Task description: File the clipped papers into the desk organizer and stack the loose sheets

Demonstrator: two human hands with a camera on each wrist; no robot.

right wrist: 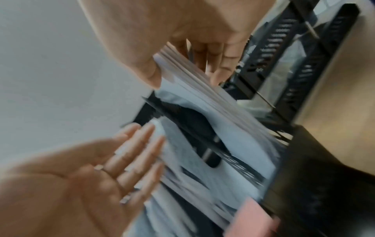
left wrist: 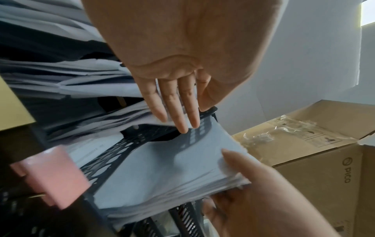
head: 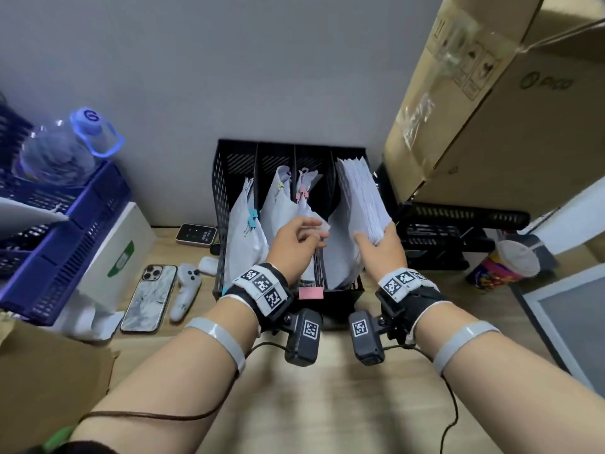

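A black mesh desk organizer (head: 226,178) stands against the wall with several slots. Clipped paper bundles lean in the left slots, one with a blue clip (head: 252,217), one with a pink clip (head: 303,192). My right hand (head: 376,240) grips the lower corner of a thick stack of loose sheets (head: 361,198) standing in the rightmost slot, thumb on its face. In the left wrist view the same stack (left wrist: 162,163) shows with that thumb on it. My left hand (head: 302,234) hovers with straight fingers (left wrist: 172,102) by the papers in the neighbouring slot, holding nothing.
A large cardboard box (head: 484,103) overhangs at the right above a black tray (head: 458,231). A blue basket (head: 65,231) with a water bottle (head: 62,149), a white box (head: 118,253), a phone (head: 149,298) and a white controller (head: 186,290) lie left. A cup (head: 504,267) stands right.
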